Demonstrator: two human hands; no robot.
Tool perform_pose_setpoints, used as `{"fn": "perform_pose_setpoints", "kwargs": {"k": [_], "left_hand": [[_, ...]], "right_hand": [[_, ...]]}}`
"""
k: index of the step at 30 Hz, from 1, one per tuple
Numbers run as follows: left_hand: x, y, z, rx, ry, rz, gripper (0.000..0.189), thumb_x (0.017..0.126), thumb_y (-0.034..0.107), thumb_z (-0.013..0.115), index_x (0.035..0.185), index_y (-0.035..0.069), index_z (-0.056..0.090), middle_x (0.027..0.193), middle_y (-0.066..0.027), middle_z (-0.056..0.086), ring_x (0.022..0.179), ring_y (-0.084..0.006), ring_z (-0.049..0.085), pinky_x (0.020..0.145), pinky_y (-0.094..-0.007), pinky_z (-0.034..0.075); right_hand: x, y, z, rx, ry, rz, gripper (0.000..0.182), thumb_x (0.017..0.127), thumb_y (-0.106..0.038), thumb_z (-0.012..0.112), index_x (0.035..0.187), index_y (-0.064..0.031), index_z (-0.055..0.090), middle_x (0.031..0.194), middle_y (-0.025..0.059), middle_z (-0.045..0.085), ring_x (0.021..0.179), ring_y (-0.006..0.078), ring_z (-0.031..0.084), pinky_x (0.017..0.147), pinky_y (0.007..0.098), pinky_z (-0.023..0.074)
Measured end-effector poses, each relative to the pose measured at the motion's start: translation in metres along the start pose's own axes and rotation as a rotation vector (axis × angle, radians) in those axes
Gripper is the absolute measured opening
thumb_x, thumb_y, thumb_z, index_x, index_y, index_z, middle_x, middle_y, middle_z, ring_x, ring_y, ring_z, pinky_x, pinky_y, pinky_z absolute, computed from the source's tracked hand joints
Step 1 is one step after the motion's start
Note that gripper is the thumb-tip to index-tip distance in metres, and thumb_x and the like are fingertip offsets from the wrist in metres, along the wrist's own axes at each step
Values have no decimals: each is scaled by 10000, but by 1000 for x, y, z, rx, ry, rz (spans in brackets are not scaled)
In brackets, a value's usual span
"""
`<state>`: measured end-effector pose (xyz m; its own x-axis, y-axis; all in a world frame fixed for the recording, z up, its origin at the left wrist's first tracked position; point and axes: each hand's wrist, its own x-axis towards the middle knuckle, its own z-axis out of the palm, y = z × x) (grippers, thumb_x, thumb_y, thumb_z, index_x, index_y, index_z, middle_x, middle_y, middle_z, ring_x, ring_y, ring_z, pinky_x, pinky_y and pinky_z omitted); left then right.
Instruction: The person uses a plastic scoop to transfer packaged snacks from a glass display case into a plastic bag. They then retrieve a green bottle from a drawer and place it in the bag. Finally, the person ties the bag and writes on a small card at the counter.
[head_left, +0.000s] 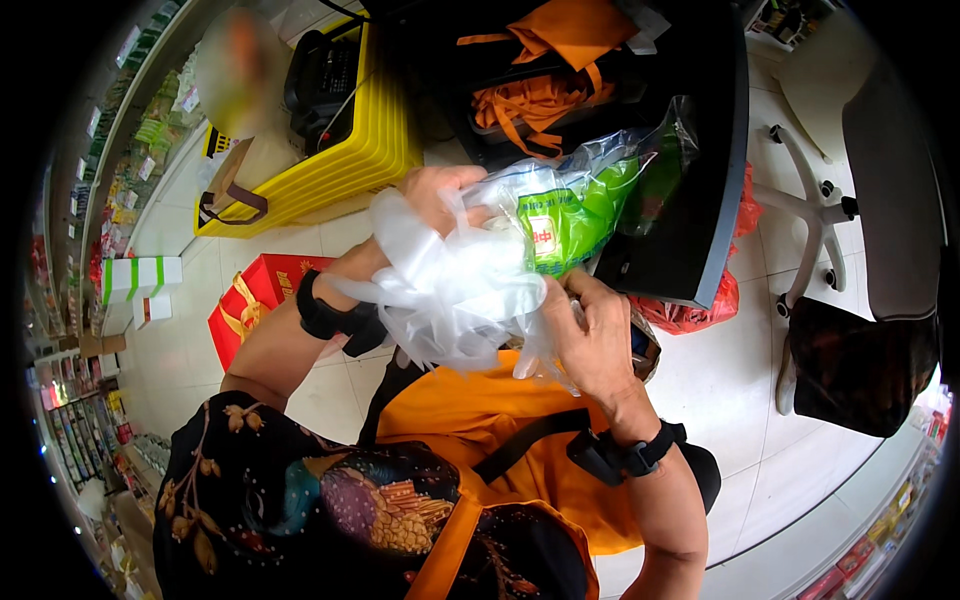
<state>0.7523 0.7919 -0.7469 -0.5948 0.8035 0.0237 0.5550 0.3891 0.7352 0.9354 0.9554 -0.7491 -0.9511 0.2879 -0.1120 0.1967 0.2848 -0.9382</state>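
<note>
A bunch of translucent disposable plastic gloves (457, 285) bulges from the mouth of a clear and green plastic package (574, 214), which bears writing. My left hand (442, 195) is at the upper left of the bunch, its fingers closed on the package's edge and partly hidden by the gloves. At the lower right, my right hand (592, 330) pinches the package's edge beside the gloves. Both hands are above the lap of an orange apron (450, 405). Orange cloth straps (532, 105) lie heaped in a container behind the package.
Stacked yellow baskets (322, 180) with a black device stand at upper left. A red gift bag (262, 300) is on the floor. The black desk (675, 247) has red plastic bags (705, 307) under its edge. A wheeled chair (817, 217) stands right; stocked shelves (150, 135) line the left.
</note>
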Motion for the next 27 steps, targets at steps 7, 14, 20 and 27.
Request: {"fn": "perform_pose_setpoints", "kwargs": {"k": [7,14,20,27], "left_hand": [[-6,12,16,8,143,-267,240,841,207,694,875,-16,608,681,-193,579,565,-262,513,549,-394,444],[8,40,11,-190,-20,-242,342,855,292,674,966,-30,650,692,-159,638,621,-197,626,591,-337,488],[-7,-7,35,-563,-70,-328,247,890,214,694,980,-16,678,831,-75,697,725,-111,630,646,-278,502],[14,1,22,-808,-305,-312,320,923,289,671,1083,12,674,964,-32,685,801,-72,636,716,-228,529]], "right_hand": [[-2,2,3,32,-19,35,448,845,-375,730,798,58,625,687,229,623,565,339,594,539,373,468],[3,25,23,-150,103,-93,249,867,-183,644,767,41,596,723,258,611,665,431,619,609,465,494],[5,34,12,-256,145,-110,321,890,-265,623,786,38,601,735,269,622,706,456,618,632,485,498],[12,34,9,-154,122,-200,263,858,-244,608,819,16,617,737,250,616,694,449,609,626,463,503]]}}
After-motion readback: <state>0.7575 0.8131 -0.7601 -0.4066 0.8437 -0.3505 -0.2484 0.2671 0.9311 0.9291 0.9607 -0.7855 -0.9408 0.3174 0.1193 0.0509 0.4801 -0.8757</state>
